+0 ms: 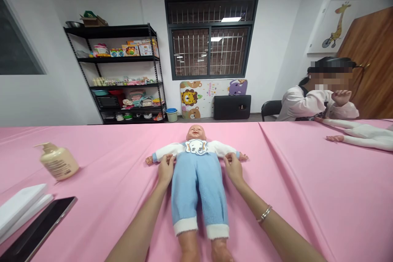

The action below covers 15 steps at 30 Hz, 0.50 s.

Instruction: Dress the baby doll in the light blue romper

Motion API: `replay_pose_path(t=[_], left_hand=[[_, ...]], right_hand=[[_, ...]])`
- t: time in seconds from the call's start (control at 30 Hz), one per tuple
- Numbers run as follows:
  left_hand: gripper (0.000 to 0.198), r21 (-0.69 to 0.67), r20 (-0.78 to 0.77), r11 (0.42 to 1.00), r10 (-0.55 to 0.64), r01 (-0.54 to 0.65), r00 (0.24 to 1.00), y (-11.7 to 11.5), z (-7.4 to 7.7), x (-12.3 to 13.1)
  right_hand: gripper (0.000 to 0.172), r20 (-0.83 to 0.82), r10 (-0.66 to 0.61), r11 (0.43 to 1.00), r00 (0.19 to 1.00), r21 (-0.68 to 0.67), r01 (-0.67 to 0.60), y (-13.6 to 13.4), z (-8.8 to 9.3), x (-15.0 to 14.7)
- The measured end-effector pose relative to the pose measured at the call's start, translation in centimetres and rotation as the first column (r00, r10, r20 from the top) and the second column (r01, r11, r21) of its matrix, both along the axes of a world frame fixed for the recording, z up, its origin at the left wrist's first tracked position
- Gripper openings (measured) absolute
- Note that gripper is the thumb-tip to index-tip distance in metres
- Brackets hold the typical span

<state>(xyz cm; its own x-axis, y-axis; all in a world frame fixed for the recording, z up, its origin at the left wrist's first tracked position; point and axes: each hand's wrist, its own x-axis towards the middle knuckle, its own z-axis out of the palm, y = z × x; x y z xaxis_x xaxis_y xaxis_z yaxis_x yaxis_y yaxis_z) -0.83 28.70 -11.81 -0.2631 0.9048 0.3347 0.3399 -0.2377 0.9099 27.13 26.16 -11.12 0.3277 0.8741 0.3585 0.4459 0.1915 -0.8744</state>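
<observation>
A baby doll (198, 180) lies on its back on the pink table (107, 172), head away from me, in a white top and blue fleece trousers with an elephant bib. My left hand (166, 168) rests at the doll's left side by the waistband, fingers curled onto the white top. At the doll's other side, my right hand (233, 168) pinches the clothing in the same way. A bracelet is on my right wrist.
A cream pump bottle (58, 161) stands at the left, with a white pad (21, 206) and a dark phone (39, 229) near the front left edge. Another person (319, 98) sits at the far right beside a second doll (362, 135). A black shelf (123, 73) stands behind.
</observation>
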Motion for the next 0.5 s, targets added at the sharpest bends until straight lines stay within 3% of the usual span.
replay_pose_path(t=[0.07,0.13,0.2,0.23,0.27,0.3,0.37,0.43,0.5], left_hand=[[0.022,0.006,-0.034,1.000,0.005,-0.005,0.999,-0.1,0.0,0.1],[0.024,0.017,-0.070,1.000,-0.008,0.009,0.998,-0.2,0.1,0.2],[0.025,0.027,-0.094,0.999,-0.021,0.024,0.995,-0.3,0.1,0.2],[0.025,0.029,-0.103,0.999,-0.026,0.029,0.994,-0.3,0.1,0.2],[0.025,0.030,-0.111,0.999,-0.027,0.031,0.993,-0.4,0.1,0.2],[0.025,0.028,-0.117,0.999,-0.026,0.030,0.993,-0.5,0.1,0.3],[0.025,0.027,-0.129,0.999,-0.027,0.031,0.991,-0.5,0.2,0.4],[0.026,0.033,-0.137,0.999,-0.029,0.034,0.990,-0.5,0.2,0.5],[0.027,0.037,-0.145,0.999,-0.027,0.033,0.989,-0.5,0.1,0.5]], right_hand=[[0.024,0.105,0.090,0.992,0.990,0.075,-0.098,-2.2,3.1,-1.6],[0.017,0.265,0.415,0.906,0.871,-0.029,-0.423,-5.1,6.3,-3.8],[0.018,0.393,0.704,0.704,0.591,-0.277,-0.654,-8.2,8.7,-6.0],[0.022,0.441,0.788,0.599,0.430,-0.385,-0.702,-9.6,9.4,-7.0],[0.027,0.505,0.809,0.545,0.300,-0.455,-0.704,-10.8,9.8,-7.9],[0.032,0.573,0.794,0.530,0.200,-0.493,-0.690,-11.8,9.8,-8.7],[0.032,0.722,0.687,0.588,0.084,-0.484,-0.648,-13.0,9.3,-9.9],[0.021,0.827,0.562,0.658,0.035,-0.421,-0.624,-13.6,8.3,-10.7],[0.011,0.879,0.476,0.674,-0.009,-0.372,-0.638,-13.9,7.5,-11.3]])
